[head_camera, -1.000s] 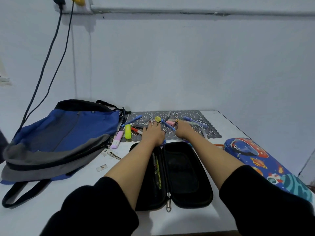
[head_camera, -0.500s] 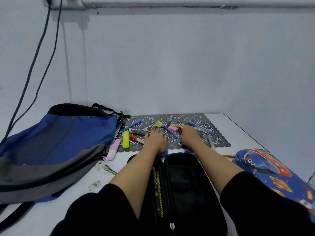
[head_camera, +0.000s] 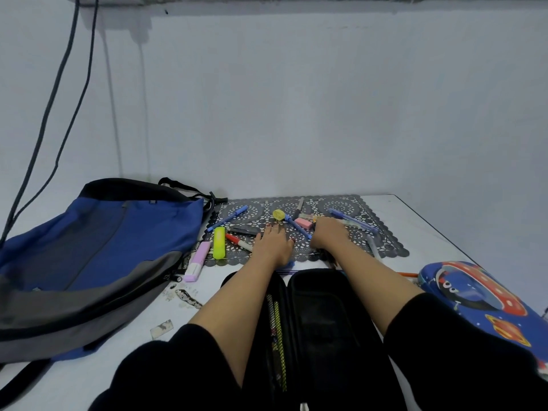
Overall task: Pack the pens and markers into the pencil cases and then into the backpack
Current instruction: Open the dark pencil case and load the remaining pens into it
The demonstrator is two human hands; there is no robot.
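Loose pens and markers lie on a grey lace mat (head_camera: 385,244): a yellow highlighter (head_camera: 218,243), a pink highlighter (head_camera: 197,262), a red marker (head_camera: 237,241), blue pens (head_camera: 228,222) and a pink eraser (head_camera: 304,223). My left hand (head_camera: 272,244) rests flat on the mat beside the red marker. Over several dark pens at the mat's middle, my right hand (head_camera: 329,235) has its fingers curled down. An open black pencil case (head_camera: 326,321) lies under my forearms. The blue and grey backpack (head_camera: 103,247) lies at the left.
A closed blue pencil case with a rocket print (head_camera: 480,301) sits at the right table edge, an orange pencil (head_camera: 407,274) beside it. Paper scraps (head_camera: 161,329) lie near the backpack. Cables (head_camera: 53,114) hang down the wall on the left.
The view has drawn closer to the table. Both hands stay on the mat among the pens; the right hand has slid slightly right.
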